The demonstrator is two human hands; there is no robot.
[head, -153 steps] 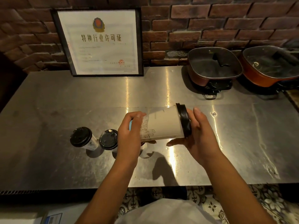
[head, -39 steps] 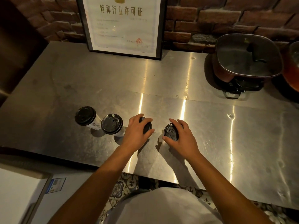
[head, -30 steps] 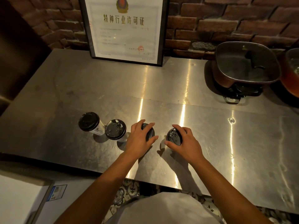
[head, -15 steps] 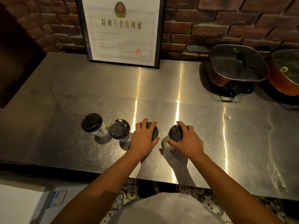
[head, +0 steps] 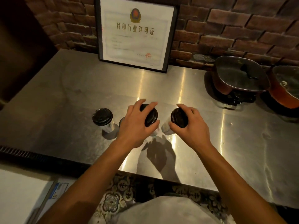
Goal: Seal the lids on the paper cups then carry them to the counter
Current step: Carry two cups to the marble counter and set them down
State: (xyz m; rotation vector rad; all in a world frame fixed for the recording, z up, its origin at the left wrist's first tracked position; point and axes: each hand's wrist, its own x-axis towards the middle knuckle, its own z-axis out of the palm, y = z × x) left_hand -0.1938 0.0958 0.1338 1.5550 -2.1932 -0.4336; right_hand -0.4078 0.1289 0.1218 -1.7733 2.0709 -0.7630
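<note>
Hands grip two lidded paper cups over the near middle of the steel bench (head: 64,97), the left hand (head: 137,125) curled round one cup (head: 151,116), the right hand (head: 192,126) round another (head: 178,118), a third cup (head: 102,118) standing left, pots (head: 241,76) far right.

Four black-lidded paper cups (head: 103,119) in row; two lifted, tilted.
</note>
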